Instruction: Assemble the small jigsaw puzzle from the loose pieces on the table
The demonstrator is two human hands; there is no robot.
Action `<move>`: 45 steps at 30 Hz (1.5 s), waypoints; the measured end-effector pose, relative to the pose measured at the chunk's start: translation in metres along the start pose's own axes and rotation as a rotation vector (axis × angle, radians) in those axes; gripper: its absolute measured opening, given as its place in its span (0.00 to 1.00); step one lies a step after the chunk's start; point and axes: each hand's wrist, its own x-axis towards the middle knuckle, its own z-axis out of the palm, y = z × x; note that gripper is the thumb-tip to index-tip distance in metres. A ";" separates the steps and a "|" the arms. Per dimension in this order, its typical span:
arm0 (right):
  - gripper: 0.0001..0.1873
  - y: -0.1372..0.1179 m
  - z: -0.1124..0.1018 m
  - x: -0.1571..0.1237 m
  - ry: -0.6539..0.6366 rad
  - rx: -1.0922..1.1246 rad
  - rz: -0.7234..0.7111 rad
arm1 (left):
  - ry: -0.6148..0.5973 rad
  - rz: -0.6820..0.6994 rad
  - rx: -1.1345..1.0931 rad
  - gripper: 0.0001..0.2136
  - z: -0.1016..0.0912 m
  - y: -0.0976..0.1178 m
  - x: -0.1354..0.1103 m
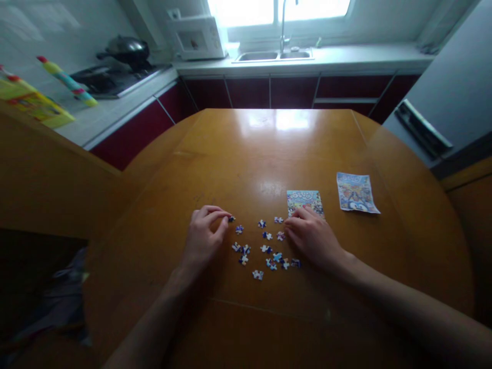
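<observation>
Thumb and forefinger of my left hand (205, 230) are closed on a small dark puzzle piece (232, 219) at the table surface. My right hand (313, 236) rests with curled fingers over the lower part of a colourful picture card (305, 197); what its fingertips hold, if anything, is hidden. Close to those fingertips lie a pale puzzle piece (279, 220) and a pinkish one (280, 236). Several more loose pieces are spread between my hands, among them a blue one (277, 257), a white and navy one (267, 236) and one nearer me (258, 275).
A creased picture sheet (356, 193) lies to the right on the wooden table (238, 154). Beyond the table are a counter with a sink (257, 57), a microwave (198, 38) and a pan (128, 49) on the stove. A fridge (442, 87) stands at right.
</observation>
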 end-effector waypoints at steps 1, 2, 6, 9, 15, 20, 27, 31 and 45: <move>0.08 0.000 0.001 0.005 0.005 -0.019 0.006 | 0.004 0.001 0.001 0.08 0.000 -0.001 0.000; 0.08 -0.001 0.002 0.009 0.009 -0.037 0.014 | 0.008 -0.002 0.003 0.09 0.000 -0.002 0.000; 0.07 0.000 0.005 0.019 0.022 -0.080 0.042 | 0.019 -0.019 0.038 0.08 -0.003 -0.011 0.003; 0.07 0.002 0.011 0.020 0.023 -0.055 0.034 | -0.006 -0.054 0.080 0.07 -0.005 -0.020 0.005; 0.08 0.008 0.015 0.016 0.022 0.096 -0.036 | -0.084 -0.108 0.074 0.06 -0.003 -0.024 0.006; 0.09 0.002 0.012 0.016 0.054 0.122 -0.050 | -0.084 -0.108 0.037 0.05 -0.002 -0.023 0.005; 0.09 -0.010 0.016 0.019 0.046 0.124 -0.055 | -0.082 -0.115 0.056 0.04 -0.002 -0.020 0.004; 0.11 -0.014 0.018 0.017 0.011 0.108 -0.082 | -0.077 -0.104 0.098 0.03 -0.003 -0.020 0.003; 0.11 -0.013 0.015 0.012 0.020 0.135 -0.193 | -0.141 -0.039 -0.011 0.03 0.009 -0.008 -0.002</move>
